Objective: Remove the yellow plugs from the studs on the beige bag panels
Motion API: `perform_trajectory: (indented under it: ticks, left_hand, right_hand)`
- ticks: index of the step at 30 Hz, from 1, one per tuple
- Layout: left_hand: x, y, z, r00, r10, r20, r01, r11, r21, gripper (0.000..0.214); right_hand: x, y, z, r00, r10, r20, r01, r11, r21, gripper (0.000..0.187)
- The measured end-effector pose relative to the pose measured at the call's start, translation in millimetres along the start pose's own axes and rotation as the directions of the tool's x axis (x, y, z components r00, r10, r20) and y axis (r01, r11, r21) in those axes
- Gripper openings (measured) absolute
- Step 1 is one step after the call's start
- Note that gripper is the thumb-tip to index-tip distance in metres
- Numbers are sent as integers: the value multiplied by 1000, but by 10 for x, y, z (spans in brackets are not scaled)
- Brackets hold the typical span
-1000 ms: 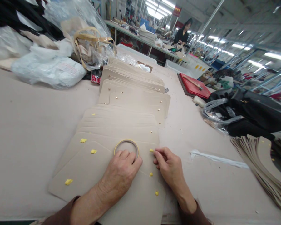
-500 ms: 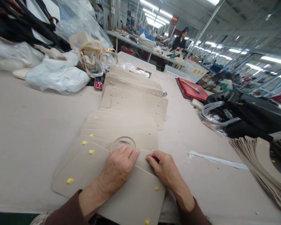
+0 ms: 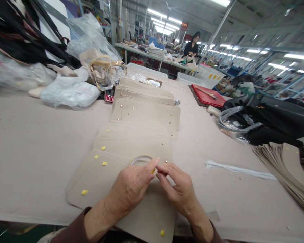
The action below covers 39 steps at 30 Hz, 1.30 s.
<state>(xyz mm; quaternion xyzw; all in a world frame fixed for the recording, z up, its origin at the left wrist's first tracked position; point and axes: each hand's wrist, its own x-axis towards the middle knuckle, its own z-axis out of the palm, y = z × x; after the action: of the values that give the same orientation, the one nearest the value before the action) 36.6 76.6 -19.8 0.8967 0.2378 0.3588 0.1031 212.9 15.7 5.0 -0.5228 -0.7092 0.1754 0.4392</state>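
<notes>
The tape roll [image 3: 142, 157] is over the beige panels [image 3: 98, 179], with the left hand [image 3: 131, 185] curled around it. The right hand [image 3: 177, 186] is just beside, fingertips pinched together; I cannot tell what they grip. The panels lie on a pale table [image 3: 38, 145]. Right of the panels there is a black bag [image 3: 276, 118]; beyond them, a person [image 3: 192, 48] stands behind a long bench [image 3: 142, 50].

two foreground hands [image 3: 128, 185], one tape roll [image 3: 141, 157], one white strip [image 3: 235, 169], one red board [image 3: 208, 97]
</notes>
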Motion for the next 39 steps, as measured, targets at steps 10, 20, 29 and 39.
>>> perform_trajectory:
  ticks: [10,20,29,39]
  left_hand:
    - [-42,168,-7,1000,-26,4,26,999,33,29]
    - [98,227,-22,1000,-11,21,11,1000,26,31]
    - [112,-38,98,980,-95,177,54,973,226,17]
    - [62,-64,160,932,-178,316,90,958,273,12]
  right_hand:
    - [-126,65,86,987,-160,-14,154,969,-191,21]
    - [-135,-12,135,921,357,-155,-347,933,92,15]
    - [-7,632,-155,701,713,24,-676,653,341,38]
    - [129,582,-131,804,593,54,-588,805,-84,23]
